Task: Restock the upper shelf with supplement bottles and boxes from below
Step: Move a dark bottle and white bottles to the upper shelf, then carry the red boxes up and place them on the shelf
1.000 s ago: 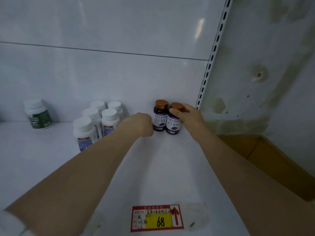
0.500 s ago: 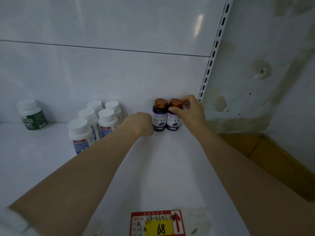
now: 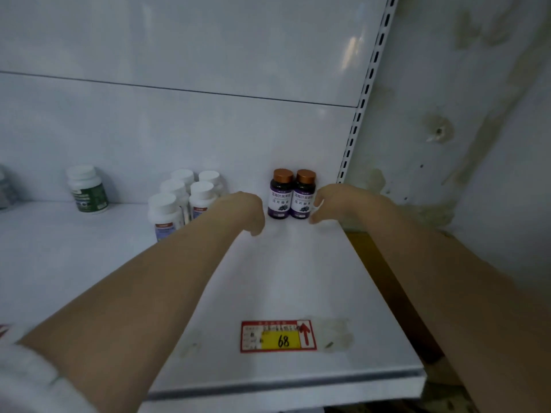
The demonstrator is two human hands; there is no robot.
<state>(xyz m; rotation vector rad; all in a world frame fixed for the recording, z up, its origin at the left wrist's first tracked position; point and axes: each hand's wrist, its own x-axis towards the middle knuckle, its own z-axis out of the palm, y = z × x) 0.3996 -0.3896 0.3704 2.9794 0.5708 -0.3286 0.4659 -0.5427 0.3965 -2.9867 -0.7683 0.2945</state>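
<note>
Two purple bottles point(image 3: 291, 194) are standing upright, touching, at the back corner of the shelf point(image 3: 283, 278), likely tucked there to leave room in front. The left hand point(image 3: 249, 211) is hanging curled and empty just left of them; the right hand point(image 3: 334, 202), fingers loosely spread, is holding nothing just right. White bottles point(image 3: 185, 201) are crowding farther left; the shelf's right edge is close.

Both forearms bare to the hands; a short white sleeve point(image 3: 26, 380) shows at the lower left of the frame only.
</note>
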